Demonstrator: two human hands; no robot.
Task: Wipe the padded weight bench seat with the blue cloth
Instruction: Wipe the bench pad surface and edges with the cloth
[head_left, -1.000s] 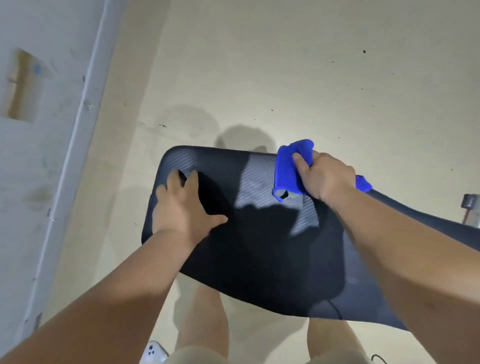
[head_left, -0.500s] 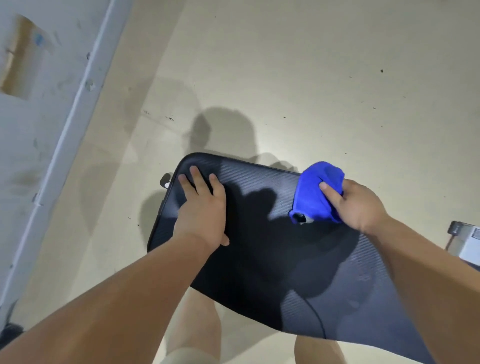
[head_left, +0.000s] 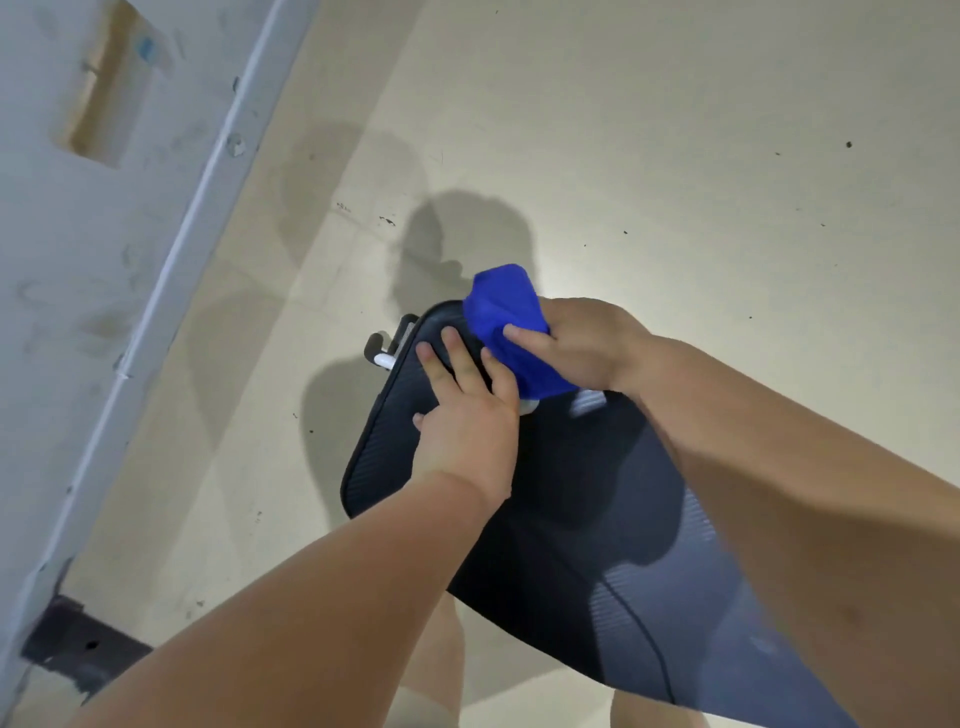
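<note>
Both hands are being held close together at the far end of the padded bench seat (head_left: 561, 499), nearly touching. The left hand (head_left: 467, 421) is being pressed flat on the seat's dark covering, its fingers straight and slightly spread. The blue cloth (head_left: 511, 322) is being gripped by the right hand (head_left: 587, 343), whose fingers are curled round it. The soft fabric is being bunched into a rounded wad against the seat's far rounded corner, just beyond the left hand. A finely ridged, woven-looking texture and a seamed rim are being shown across the covering. A curved metal bracket (head_left: 387, 345) with a white tip is being seen jutting from under the seat's far end. Smooth, speckled beige floor (head_left: 675, 156) is being seen beyond the seat, and a scuffed pale wall (head_left: 78, 260) to its left.
</note>
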